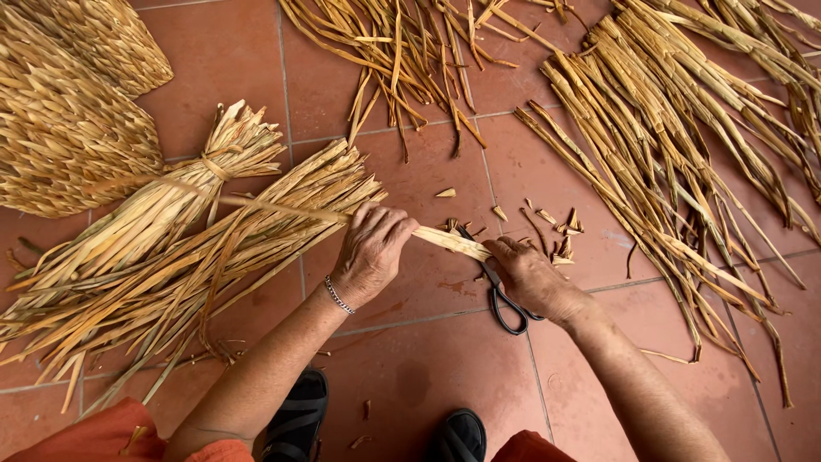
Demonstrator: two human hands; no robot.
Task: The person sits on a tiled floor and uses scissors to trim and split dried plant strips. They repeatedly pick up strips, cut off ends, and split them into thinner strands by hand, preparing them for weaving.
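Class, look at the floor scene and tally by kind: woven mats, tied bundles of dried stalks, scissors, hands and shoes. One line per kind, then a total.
Woven mats: 2
Tied bundle of stalks: 1
Scissors: 1
Hands: 2, left hand and right hand
Black shoes: 2
Total: 8

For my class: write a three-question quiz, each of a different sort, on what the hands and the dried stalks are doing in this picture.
1. True or false: the right hand holds black scissors.
2. Which hand grips the single dried strip stretched between both hands, nearer the tied bundle? A) left hand B) right hand
3. Fill in: small cut scraps lie on the red ____ floor.

Key: 1 true. 2 A. 3 tiled.
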